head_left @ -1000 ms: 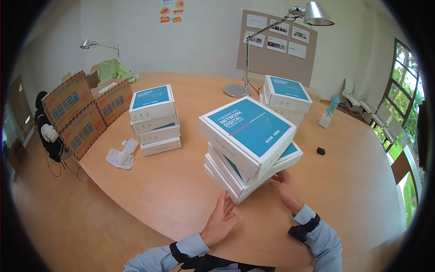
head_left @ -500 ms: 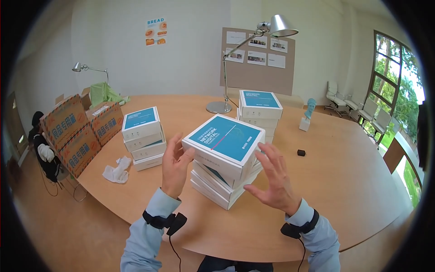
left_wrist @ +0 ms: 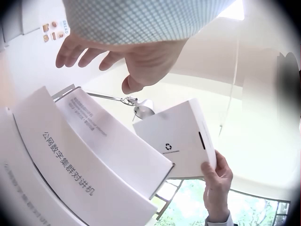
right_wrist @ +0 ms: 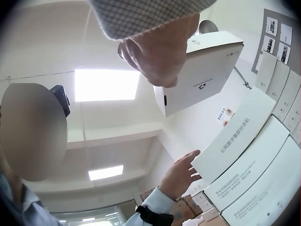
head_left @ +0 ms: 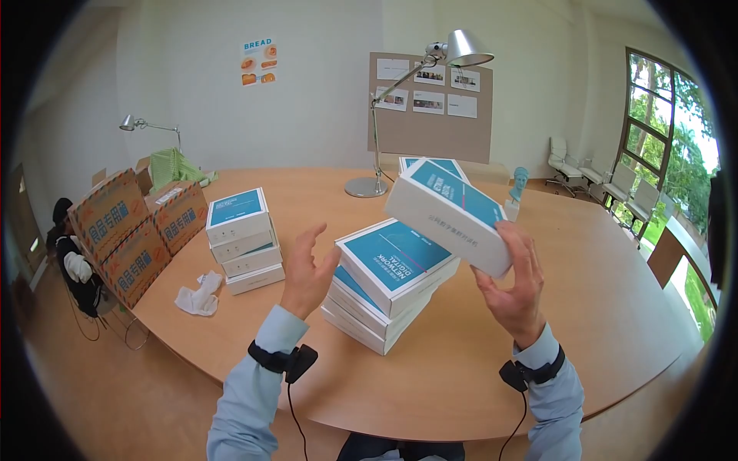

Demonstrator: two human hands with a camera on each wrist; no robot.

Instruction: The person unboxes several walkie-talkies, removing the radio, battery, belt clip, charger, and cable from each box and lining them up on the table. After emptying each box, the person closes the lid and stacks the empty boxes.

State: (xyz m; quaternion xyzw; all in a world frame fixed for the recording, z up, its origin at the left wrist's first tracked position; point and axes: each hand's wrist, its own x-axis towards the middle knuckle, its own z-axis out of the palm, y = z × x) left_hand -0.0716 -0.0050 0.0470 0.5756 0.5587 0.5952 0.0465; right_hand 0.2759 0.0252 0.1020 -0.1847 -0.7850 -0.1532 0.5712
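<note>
My right hand (head_left: 516,288) grips one end of a white box (head_left: 450,219) with a blue "NETWORK DIGITAL" label, holding it tilted in the air. In the left wrist view the underside of this box (left_wrist: 176,139) shows a recycling mark, with the right hand (left_wrist: 217,186) at its edge. Below it stands the near stack of similar boxes (head_left: 396,265), its layers turned at slightly different angles. My left hand (head_left: 309,273) is beside the stack's left side, fingers raised and holding nothing. The right wrist view shows the left hand (right_wrist: 181,174) close by the top box's corner.
Another box stack (head_left: 244,242) stands on the left of the table, beside a crumpled white cloth (head_left: 198,294). A further stack (head_left: 442,165) is partly hidden behind the lifted box. A desk lamp (head_left: 365,187), a small bust (head_left: 517,188) and cardboard cartons (head_left: 127,238) stand farther off.
Both hands came up from the stack's base to its top. The right hand has taken the top box and lifted it up to the right, tilting it; the left hand is off it.
</note>
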